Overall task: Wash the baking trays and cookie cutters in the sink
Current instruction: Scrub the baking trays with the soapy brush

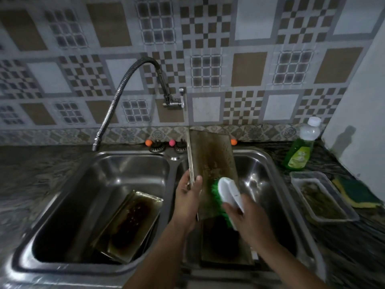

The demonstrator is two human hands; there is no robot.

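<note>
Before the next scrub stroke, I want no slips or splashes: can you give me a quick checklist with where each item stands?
1. Left hand grips the upright baking tray by its edge: ok.
2. Right hand holds the scrub brush, green bristles on the tray: ok.
3. Tray over the right sink basin: ok.
4. Faucet hose running: cannot tell.
5. Dish soap bottle upright, capped: ok.
6. Second dirty tray waits in left basin: ok.

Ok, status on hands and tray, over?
Left hand grips tray edge, propped over right basin. Right hand holds brush, bristles on tray. Second tray waits left basin.
</note>
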